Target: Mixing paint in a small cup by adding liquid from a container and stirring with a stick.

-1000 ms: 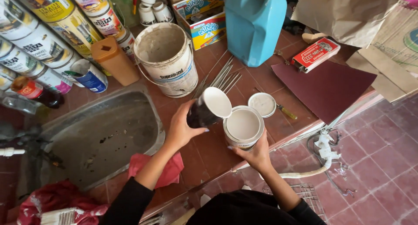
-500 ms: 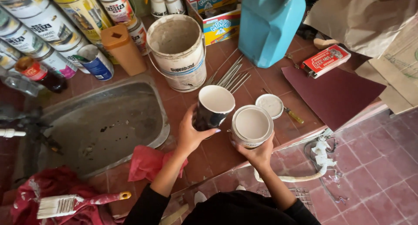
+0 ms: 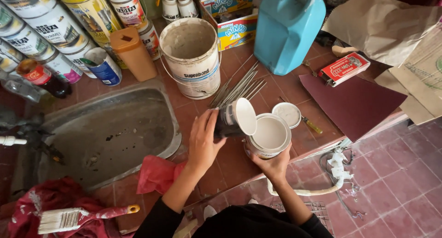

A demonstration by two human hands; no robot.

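My left hand [image 3: 202, 143] grips a dark can [image 3: 235, 119] with a white inside, tipped on its side over a small white paint tin [image 3: 269, 135]. My right hand [image 3: 271, 164] holds that tin from below at the near edge of the tiled counter. The tin's round white lid [image 3: 287, 114] lies just behind it, beside a small yellow-handled tool [image 3: 312, 125]. A bundle of thin metal rods [image 3: 237, 88] lies behind the can.
A large white bucket [image 3: 191, 58], a blue jerrycan [image 3: 287, 28], an orange container [image 3: 133, 53] and several paint tins [image 3: 55, 26] stand behind. A metal sink [image 3: 106, 136] is at left. A red cloth [image 3: 156, 173], a paintbrush [image 3: 78, 217] and dark sandpaper [image 3: 354, 102] lie around.
The dark can in my left hand has tipped further over, so its mouth now faces sideways over the white tin. My right hand stays on the tin.
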